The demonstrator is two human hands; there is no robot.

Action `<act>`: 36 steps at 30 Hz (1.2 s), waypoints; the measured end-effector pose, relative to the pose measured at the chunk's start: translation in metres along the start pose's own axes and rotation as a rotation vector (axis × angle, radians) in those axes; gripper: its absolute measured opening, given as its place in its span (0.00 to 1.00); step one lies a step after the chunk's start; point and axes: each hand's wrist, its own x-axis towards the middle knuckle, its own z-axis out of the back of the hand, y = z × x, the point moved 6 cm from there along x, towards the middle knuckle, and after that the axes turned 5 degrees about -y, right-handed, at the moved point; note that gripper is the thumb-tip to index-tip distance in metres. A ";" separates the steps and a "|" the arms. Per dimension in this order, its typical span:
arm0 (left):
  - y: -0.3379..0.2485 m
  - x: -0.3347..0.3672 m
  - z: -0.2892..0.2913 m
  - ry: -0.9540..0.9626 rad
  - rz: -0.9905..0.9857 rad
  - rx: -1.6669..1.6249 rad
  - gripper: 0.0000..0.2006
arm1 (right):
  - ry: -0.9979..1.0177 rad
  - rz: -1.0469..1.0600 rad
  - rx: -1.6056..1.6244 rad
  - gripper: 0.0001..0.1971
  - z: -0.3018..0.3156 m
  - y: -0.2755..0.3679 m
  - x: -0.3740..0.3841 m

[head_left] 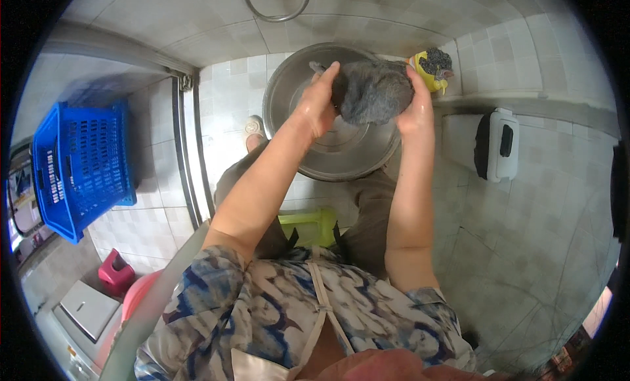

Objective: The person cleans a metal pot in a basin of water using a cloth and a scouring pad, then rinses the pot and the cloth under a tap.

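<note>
"Where's the cloth [377, 95]?"
"Over the basin [348, 163], toward its two o'clock side."
"And the grip?"
"Left hand [318, 105] holds the cloth's nine o'clock end, right hand [417, 106] its three; most fingers are hidden."
"Nearby?"
"Yellow container [428, 80] at the basin's two o'clock; blue basket [95, 163] at the view's nine."

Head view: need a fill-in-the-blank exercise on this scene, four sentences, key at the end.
1. The left hand and the ____ hand hold the grey bundle.
2. The basket is coloured ____.
3. In the picture, the basket is to the ____ of the basin.
4. The container just beyond the right hand, with dark mesh at its top, is coloured ____.

Missing words: right; blue; left; yellow.
</note>
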 end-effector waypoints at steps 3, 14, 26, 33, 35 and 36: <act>-0.006 0.002 0.002 0.004 -0.079 -0.058 0.25 | 0.203 0.026 -0.028 0.13 -0.009 0.002 -0.014; -0.026 -0.015 0.002 0.000 -0.175 0.001 0.11 | 0.210 0.348 -0.541 0.20 -0.022 -0.001 -0.007; -0.054 0.002 0.042 -0.272 -0.403 0.028 0.17 | 0.266 0.302 -0.565 0.21 -0.023 -0.001 -0.017; 0.047 0.043 0.056 0.141 0.122 -0.056 0.31 | 0.337 0.204 -0.497 0.19 -0.048 -0.054 -0.056; 0.026 0.060 0.084 0.187 -0.569 0.406 0.25 | 0.505 0.418 -0.706 0.16 -0.074 -0.075 -0.086; 0.028 0.066 0.089 0.320 -0.556 0.372 0.24 | 0.595 0.593 -0.850 0.15 -0.077 -0.082 -0.099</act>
